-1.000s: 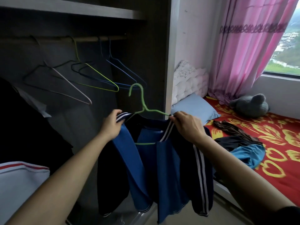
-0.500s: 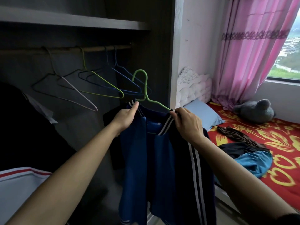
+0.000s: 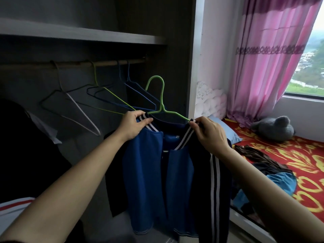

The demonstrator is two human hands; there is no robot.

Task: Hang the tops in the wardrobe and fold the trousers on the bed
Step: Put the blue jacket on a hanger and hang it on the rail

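**Blue top on a green hanger, raised toward the wardrobe rail**

While both hands hold the garment at the collar, the blue top (image 3: pixel 149 172) hangs on the green hanger (image 3: pixel 160 102) in front of the open wardrobe (image 3: pixel 157 18), its hook just below the rail (image 3: pixel 73 64) and not on it. Compared with the frame a second ago, the hanger and top have risen and the top now hangs straight, no longer bunched. Left to right: a dark garment (image 3: pixel 26 146) fills the wardrobe's left side; empty wire hangers (image 3: pixel 98 95) hang on the rail beneath a shelf (image 3: pixel 78 35). The left hand (image 3: pixel 134 125) pinches the striped collar at the hanger's left shoulder, its grip closed on the cloth. The right hand (image 3: pixel 209 135) pinches the opposite striped collar edge at the hanger's right end, its grip likewise closed on the cloth. The top's dark sleeve, with two white stripes, falls beneath the right forearm. Right of the wardrobe's side panel stands a white wall, then the bed (image 3: pixel 298 155) with a red and yellow patterned cover. On it lie a blue pillow (image 3: pixel 229 135), a heap of dark and light-blue clothes (image 3: pixel 268 171), and a grey soft toy (image 3: pixel 273 128). A pink curtain (image 3: pixel 266 58) hangs beside the window (image 3: pixel 308 67) at far right.
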